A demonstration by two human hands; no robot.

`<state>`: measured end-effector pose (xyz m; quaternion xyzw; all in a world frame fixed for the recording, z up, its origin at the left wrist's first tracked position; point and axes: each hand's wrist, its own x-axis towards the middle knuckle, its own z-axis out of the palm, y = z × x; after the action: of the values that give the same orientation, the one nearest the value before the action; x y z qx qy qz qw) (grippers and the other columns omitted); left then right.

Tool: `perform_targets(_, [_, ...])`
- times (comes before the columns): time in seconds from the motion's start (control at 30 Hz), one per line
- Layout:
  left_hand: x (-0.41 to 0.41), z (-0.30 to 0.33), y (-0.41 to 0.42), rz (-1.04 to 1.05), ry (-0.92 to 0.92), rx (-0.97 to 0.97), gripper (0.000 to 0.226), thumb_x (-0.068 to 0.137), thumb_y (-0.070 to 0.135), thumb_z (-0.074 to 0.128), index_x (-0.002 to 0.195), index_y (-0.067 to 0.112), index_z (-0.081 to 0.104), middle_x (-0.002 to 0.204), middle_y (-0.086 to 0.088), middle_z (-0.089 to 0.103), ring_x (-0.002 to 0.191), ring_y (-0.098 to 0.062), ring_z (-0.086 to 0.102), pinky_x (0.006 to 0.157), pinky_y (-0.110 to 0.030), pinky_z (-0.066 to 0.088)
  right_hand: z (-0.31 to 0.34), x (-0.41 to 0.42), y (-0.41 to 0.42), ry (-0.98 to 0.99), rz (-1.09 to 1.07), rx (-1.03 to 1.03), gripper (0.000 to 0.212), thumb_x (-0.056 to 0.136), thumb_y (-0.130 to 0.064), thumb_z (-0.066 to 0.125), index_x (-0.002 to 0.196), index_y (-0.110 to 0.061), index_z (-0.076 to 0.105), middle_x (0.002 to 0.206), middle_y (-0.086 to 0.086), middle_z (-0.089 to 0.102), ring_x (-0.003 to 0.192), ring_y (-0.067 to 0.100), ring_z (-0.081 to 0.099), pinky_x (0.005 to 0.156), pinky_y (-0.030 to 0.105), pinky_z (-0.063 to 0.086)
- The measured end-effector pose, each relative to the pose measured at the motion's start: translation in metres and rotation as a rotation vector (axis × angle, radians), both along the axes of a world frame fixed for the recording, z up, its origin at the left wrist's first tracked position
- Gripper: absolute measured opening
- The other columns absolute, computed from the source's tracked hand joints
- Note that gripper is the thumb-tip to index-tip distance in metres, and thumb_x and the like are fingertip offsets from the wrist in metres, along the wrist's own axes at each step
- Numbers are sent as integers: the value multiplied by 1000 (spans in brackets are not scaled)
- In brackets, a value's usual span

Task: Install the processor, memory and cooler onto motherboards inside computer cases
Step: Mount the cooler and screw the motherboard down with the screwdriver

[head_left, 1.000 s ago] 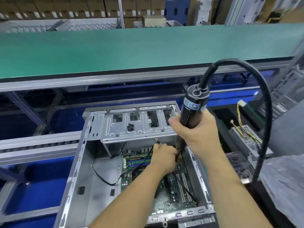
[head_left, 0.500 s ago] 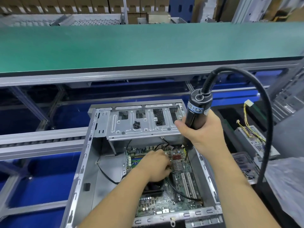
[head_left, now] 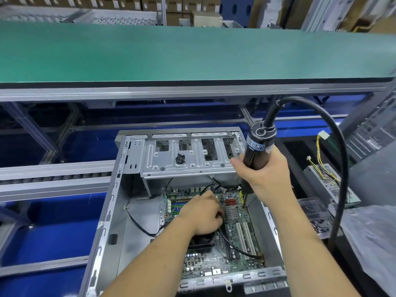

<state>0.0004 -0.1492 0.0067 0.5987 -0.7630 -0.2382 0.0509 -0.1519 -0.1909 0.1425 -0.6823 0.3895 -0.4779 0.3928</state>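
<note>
An open grey computer case [head_left: 111,202] lies in front of me with a green motherboard [head_left: 214,260] in its floor. My left hand [head_left: 203,215] rests on the black cooler [head_left: 201,241] on the board, fingers curled down over its far edge. My right hand [head_left: 263,174] grips a black electric screwdriver [head_left: 258,146] upright, its bit pointing down at the board's right edge near a small silver heatsink [head_left: 231,213]. White expansion slots [head_left: 246,239] lie below it.
A small heap of black screws [head_left: 180,158] sits on the case's drive cage [head_left: 188,155]. The screwdriver's thick black cable [head_left: 340,168] loops to the right. A power supply [head_left: 330,183] with yellow wires lies right of the case. A green conveyor belt [head_left: 192,52] runs behind.
My left hand has moved from the board's upper right edge, beside the screwdriver bit, down onto the cooler. The screwdriver stays upright in my right hand. My view has shifted slightly.
</note>
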Motion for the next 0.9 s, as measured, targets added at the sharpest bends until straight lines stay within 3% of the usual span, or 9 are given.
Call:
perform_targets(0.3, [0, 0, -1, 24, -15, 19, 35, 84, 38, 47, 105, 27, 72, 106, 4, 59, 118, -13, 38, 97, -40, 41, -3, -1, -3, 8, -28, 26, 33, 66, -49, 78, 85, -31, 57, 82, 4, 65, 67, 1, 58, 65, 16, 51])
perform_targets(0.57, [-1, 3, 0, 11, -31, 40, 34, 83, 38, 46, 99, 25, 73, 101, 4, 60, 116, -15, 40, 95, -40, 43, -7, -1, -3, 10, -41, 12, 33, 67, -49, 77, 84, -29, 58, 80, 0, 66, 66, -1, 57, 64, 12, 49])
perform_targets(0.7, [-1, 6, 1, 53, -45, 105, 32, 82, 42, 46, 95, 28, 72, 98, 4, 46, 108, -24, 49, 94, -43, 46, -10, -1, -3, 29, -17, -5, 36, 68, -46, 77, 79, -20, 56, 78, 6, 63, 64, 1, 55, 62, 9, 46])
perform_targets(0.9, [-2, 7, 0, 110, -38, 137, 20, 79, 46, 51, 76, 31, 64, 101, 1, 42, 93, -28, 50, 92, -44, 47, -13, 3, -1, 21, 88, 37, 18, 67, -46, 75, 75, -40, 60, 70, -2, 64, 62, -2, 54, 63, 8, 45])
